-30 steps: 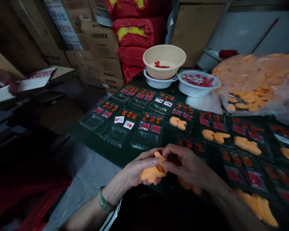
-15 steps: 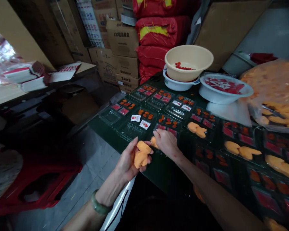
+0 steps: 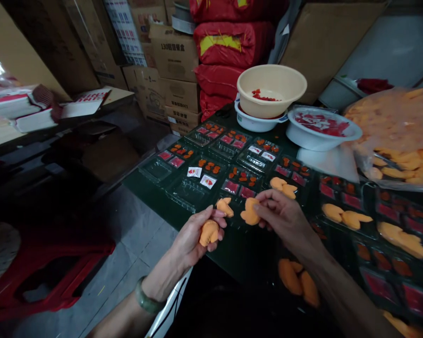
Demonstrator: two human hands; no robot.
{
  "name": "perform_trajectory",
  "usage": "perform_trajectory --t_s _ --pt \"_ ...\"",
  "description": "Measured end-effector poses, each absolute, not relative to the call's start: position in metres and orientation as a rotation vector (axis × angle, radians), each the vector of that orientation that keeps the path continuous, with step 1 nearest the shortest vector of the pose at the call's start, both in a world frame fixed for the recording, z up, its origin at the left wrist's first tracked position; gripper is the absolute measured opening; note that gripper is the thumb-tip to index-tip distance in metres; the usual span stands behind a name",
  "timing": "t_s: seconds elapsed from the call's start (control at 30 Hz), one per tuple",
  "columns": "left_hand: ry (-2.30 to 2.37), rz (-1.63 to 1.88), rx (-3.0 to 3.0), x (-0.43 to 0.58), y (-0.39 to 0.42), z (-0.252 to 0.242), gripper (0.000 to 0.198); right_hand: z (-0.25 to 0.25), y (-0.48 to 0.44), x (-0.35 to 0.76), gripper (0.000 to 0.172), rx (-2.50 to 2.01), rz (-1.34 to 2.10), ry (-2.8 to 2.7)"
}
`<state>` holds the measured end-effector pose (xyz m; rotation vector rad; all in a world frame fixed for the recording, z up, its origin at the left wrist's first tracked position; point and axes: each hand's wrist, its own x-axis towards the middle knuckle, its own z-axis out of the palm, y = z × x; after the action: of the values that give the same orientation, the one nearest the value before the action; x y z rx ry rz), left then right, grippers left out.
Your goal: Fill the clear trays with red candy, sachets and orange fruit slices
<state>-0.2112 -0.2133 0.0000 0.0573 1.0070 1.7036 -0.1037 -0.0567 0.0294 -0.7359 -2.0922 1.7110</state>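
Observation:
My left hand [image 3: 195,234] cups an orange piece [image 3: 209,233] in its palm, its fingertips beside another orange piece [image 3: 224,207] at a clear tray. Between thumb and fingers, my right hand [image 3: 280,213] pinches an orange piece [image 3: 250,211] over the same tray, whose upper part holds red packets [image 3: 230,187] and small dark orange bits. To the left, a clear tray [image 3: 186,191] has white packets [image 3: 208,181] and orange bits, with its large compartment bare. Right of my hands, other trays hold pairs of orange pieces [image 3: 346,217].
A cream basin [image 3: 271,89] sits on a white basin at the back of the green table [image 3: 141,185]. Beside it are a basin of red packets [image 3: 324,124] and a big bag of orange pieces [image 3: 391,122]. A red stool [image 3: 88,263] stands at left.
My right hand has moved right and now shows an orange piece in its pinch. The left hand holds fewer visible pieces. The view has shifted slightly.

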Motion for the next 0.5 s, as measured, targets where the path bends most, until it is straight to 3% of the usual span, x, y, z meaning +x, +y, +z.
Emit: perform_trajectory --t_s 0.2,0.4,0.5 --pt "1.005 1.738 0.12 -0.208 -0.215 0.002 0.021 -0.003 -0.062 -0.105 0.032 -0.922 1.537 -1.981" --pt "0.863 1.919 -0.001 -0.208 -0.211 0.007 0.02 -0.014 -0.08 -0.11 0.014 -0.785 0.378 -2.706" --pt "0.73 1.94 -0.046 -0.211 -0.208 0.009 0.029 -0.005 -0.083 -0.108 0.019 -0.607 0.124 -2.874"
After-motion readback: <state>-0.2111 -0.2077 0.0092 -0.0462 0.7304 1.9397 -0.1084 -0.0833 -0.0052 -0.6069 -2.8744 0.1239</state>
